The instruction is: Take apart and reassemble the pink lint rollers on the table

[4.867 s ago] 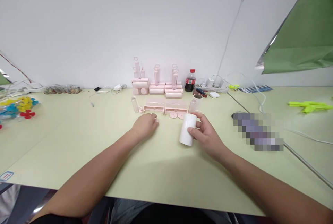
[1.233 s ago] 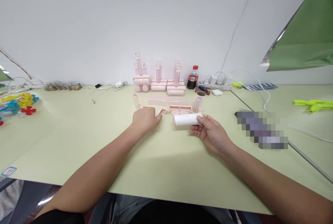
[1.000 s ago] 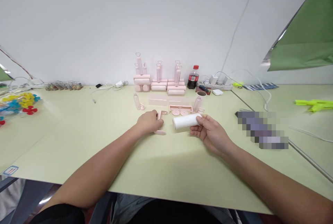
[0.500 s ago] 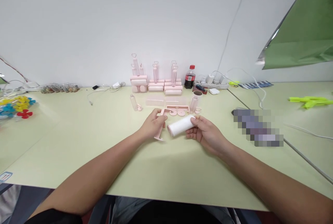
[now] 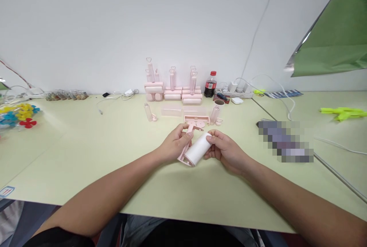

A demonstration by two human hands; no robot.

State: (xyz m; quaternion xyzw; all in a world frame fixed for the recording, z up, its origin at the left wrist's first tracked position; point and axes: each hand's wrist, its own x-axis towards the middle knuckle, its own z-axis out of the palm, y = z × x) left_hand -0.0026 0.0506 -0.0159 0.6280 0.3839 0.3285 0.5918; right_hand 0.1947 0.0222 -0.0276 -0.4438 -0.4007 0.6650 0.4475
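My left hand is closed on a pink plastic frame, held tilted above the table. A white roll is in my right hand, pinched at its upper end between thumb and fingers. The roll's lower end touches the lower end of the frame, while its upper end stands apart from the frame's upper arm. Just behind the hands lie another pink frame and pink round pieces. Clear bottles stand to the left and right of these.
Pink rollers and heart-topped bottles stand along the wall, beside a cola bottle and a power strip. Colourful plastic flowers lie far left; a blurred dark item and a yellow-green piece lie right.
The frame in my left hand has moved right and slightly nearer me. The white roll has tilted more steeply, and its lower end now meets the frame.
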